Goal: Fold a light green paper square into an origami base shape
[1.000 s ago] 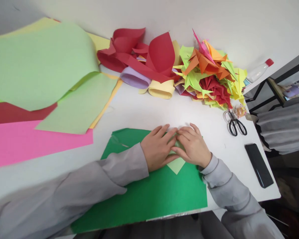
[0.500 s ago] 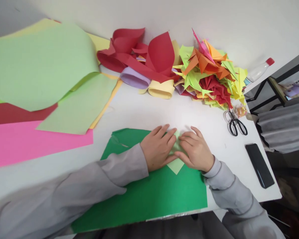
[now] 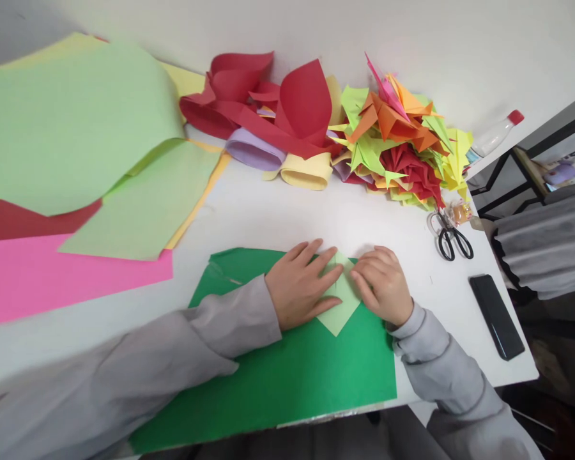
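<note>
L hand [image 3: 297, 291] flat on pale green paper [image 3: 338, 308], fingers apart; R hand [image 3: 383, 287] presses its other edge, fingers bent, together; green sheet [image 3: 292, 377] beneath.

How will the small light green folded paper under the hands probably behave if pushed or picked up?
The light green folded paper looks thin, so probably very light; its folded layers may make it slightly stiff. It lies on the smooth dark green sheet, so a push would likely slide it.
</note>
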A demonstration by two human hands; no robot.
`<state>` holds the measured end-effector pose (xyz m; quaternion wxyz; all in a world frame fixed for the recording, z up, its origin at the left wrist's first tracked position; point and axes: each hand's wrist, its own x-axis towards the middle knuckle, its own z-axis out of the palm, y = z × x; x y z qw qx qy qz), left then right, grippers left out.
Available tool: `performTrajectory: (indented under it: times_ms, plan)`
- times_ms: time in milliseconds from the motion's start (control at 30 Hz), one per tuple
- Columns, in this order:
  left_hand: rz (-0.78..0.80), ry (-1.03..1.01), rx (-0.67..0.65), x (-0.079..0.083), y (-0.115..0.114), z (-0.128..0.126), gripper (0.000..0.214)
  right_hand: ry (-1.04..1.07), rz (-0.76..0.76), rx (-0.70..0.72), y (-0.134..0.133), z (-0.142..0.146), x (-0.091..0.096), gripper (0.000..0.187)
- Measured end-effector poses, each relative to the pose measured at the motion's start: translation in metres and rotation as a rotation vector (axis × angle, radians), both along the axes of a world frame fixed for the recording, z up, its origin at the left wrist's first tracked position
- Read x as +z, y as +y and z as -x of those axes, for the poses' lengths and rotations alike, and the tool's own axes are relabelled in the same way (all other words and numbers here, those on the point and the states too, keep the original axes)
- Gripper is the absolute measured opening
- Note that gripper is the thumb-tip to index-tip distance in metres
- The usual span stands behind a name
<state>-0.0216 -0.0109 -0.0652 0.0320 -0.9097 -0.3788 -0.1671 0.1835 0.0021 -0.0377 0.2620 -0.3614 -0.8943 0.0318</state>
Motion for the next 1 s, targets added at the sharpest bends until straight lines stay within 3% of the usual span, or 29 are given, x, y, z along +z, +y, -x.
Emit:
performTrajectory:
  times_ms: [67,200,300,500,733,1000]
  plan:
    - [0.01,-0.019,-0.051,-0.003,0.001,0.002,0.049,0.017,0.035,-0.028,0.007,-0.006,-0.003,0.014]
    - [0.029,-0.064,-0.225,-0.008,0.003,0.005,0.047,0.023,0.189,0.059,0.017,-0.017,-0.006,0.011]
    - [-0.002,-0.117,-0.288,-0.009,0.005,0.006,0.038,0.044,0.277,0.125,0.019,-0.021,-0.006,0.019]
    - [-0.071,-0.205,-0.359,-0.013,0.005,0.008,0.024,-0.024,0.314,0.172,0.019,-0.023,-0.003,0.041]
    - [-0.098,-0.254,-0.411,-0.008,-0.002,0.005,0.017,-0.256,0.448,0.108,0.008,-0.017,0.006,0.097]
    - [-0.024,-0.259,-0.431,-0.008,-0.014,-0.002,0.021,-0.29,0.534,0.064,0.004,-0.015,0.005,0.098]
